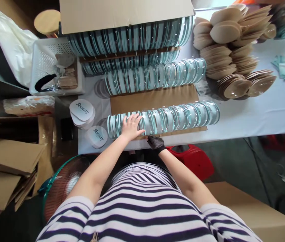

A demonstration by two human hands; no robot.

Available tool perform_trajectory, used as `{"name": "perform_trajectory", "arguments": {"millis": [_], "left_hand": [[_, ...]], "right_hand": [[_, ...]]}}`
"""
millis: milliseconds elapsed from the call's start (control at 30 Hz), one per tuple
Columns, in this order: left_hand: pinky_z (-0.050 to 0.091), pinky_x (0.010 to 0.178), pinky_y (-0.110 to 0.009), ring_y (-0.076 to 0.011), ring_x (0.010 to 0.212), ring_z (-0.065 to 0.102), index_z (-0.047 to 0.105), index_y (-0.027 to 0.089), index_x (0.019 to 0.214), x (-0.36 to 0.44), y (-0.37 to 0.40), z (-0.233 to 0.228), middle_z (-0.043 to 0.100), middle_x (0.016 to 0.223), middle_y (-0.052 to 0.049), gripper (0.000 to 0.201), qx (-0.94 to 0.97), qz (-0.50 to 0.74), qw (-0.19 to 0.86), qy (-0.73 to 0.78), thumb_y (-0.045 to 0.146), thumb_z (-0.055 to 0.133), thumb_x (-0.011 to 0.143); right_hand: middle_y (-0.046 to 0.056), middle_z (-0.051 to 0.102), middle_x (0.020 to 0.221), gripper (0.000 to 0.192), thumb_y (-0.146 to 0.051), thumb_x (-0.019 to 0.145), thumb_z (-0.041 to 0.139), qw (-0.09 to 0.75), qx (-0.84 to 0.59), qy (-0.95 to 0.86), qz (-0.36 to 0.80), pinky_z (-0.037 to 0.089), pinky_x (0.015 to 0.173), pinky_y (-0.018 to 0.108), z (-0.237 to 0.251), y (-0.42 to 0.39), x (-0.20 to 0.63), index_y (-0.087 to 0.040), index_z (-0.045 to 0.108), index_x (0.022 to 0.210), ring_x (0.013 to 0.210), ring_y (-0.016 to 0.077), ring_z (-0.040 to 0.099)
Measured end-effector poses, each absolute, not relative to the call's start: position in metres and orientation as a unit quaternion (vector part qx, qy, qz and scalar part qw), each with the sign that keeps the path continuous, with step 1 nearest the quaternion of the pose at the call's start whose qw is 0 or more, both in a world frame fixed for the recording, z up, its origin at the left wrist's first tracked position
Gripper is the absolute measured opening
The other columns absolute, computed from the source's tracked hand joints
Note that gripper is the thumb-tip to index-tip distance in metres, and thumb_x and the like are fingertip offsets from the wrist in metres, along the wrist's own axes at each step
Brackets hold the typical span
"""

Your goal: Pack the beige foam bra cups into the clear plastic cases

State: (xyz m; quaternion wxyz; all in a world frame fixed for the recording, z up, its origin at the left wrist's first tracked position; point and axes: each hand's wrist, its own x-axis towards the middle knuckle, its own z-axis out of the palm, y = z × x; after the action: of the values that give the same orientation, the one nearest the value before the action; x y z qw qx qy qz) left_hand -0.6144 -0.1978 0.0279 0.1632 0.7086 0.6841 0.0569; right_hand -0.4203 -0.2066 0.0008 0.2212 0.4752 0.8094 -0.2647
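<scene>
My left hand (131, 127) lies flat, fingers spread, on top of the near row of clear round cases with pale blue rims (177, 116), close to its left end. My right hand (155, 142), in a black glove, rests at the table's front edge just under that row, touching its near side or the brown cardboard sheet (154, 98) beneath; its fingers are mostly hidden. A second row of cases (157, 75) lies farther back on the cardboard.
An open carton (122, 13) packed with more case rows stands at the back. Stacks of tan oval pads (233, 43) fill the back right. White printed oval lids (83, 112) and a white basket (43, 64) are left. A fan (61, 181) and red stool (195, 159) stand below the table.
</scene>
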Motion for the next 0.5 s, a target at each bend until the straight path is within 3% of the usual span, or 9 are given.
{"name": "perform_trajectory", "arguments": {"millis": [167,267,400,500], "left_hand": [[0.011,0.120,-0.058,-0.0314,0.148,0.019,0.033,0.023,0.150,-0.588,-0.187,0.037,0.031,0.158,-0.010,0.078,0.736,0.052,0.166,0.655,0.052,0.062,0.084],[0.011,0.120,-0.059,-0.0302,0.147,0.024,0.032,0.024,0.151,-0.567,-0.178,0.034,0.033,0.157,-0.008,0.075,0.747,0.052,0.176,0.639,0.050,0.060,0.086],[0.009,0.119,-0.060,-0.0300,0.142,0.033,0.038,0.023,0.148,-0.558,-0.173,0.024,0.038,0.154,-0.009,0.064,0.748,0.051,0.174,0.639,0.049,0.052,0.091],[0.010,0.119,-0.061,-0.0305,0.142,0.033,0.038,0.021,0.147,-0.560,-0.173,0.020,0.039,0.153,-0.011,0.066,0.749,0.047,0.167,0.640,0.051,0.051,0.090]], "right_hand": [[0.013,0.061,0.132,0.048,-0.034,0.102,0.024,0.165,0.506,0.821,-0.205,0.042,0.098,0.034,0.046,-0.142,-0.408,-0.020,0.054,0.137,0.118,0.0231,0.058],[0.021,0.062,0.126,0.043,-0.031,0.097,0.036,0.249,0.486,0.826,-0.141,0.045,0.094,0.041,0.067,-0.074,-0.425,-0.013,0.061,0.127,0.116,0.0306,0.058],[0.017,0.071,0.105,0.029,-0.026,0.081,0.063,0.330,0.425,0.822,-0.187,0.052,0.081,0.037,0.068,-0.015,-0.467,-0.012,0.072,0.106,0.097,0.0285,0.067],[0.017,0.072,0.103,0.029,-0.019,0.073,0.071,0.348,0.389,0.830,-0.198,0.051,0.085,0.041,0.063,-0.007,-0.489,-0.010,0.074,0.100,0.099,0.0304,0.067]]}}
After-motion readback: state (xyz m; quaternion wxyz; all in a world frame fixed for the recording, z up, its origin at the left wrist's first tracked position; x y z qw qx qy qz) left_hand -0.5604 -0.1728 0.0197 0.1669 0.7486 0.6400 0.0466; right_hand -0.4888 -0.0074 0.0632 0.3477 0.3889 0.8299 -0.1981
